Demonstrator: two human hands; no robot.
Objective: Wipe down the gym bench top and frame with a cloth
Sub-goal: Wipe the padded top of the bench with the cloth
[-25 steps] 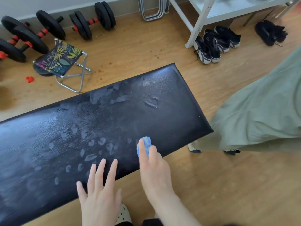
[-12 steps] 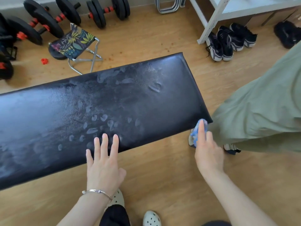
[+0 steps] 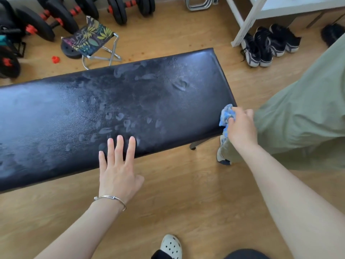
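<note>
Head view: black bench (image 3: 74,118) runs left to right across the wood floor (image 3: 186,193), its top hazy with smears and fingermarks. A bit of frame (image 3: 197,143) shows under the near right corner.

Left hand (image 3: 117,169): fingers straight and slightly spread, tips flat on the near edge of the pad, palm hanging off it. Bracelet (image 3: 110,200) on the wrist.

Right hand (image 3: 240,128): fingers curled round a bunched blue cloth (image 3: 225,114), pressing it against the bench's right end, by the near corner.

A green trouser leg (image 3: 298,118) is just right of that. Stool (image 3: 89,38) and dumbbells (image 3: 130,8) sit behind the bench, sneakers (image 3: 265,45) under a white rack (image 3: 248,21), and a clog (image 3: 171,246) at the bottom.
</note>
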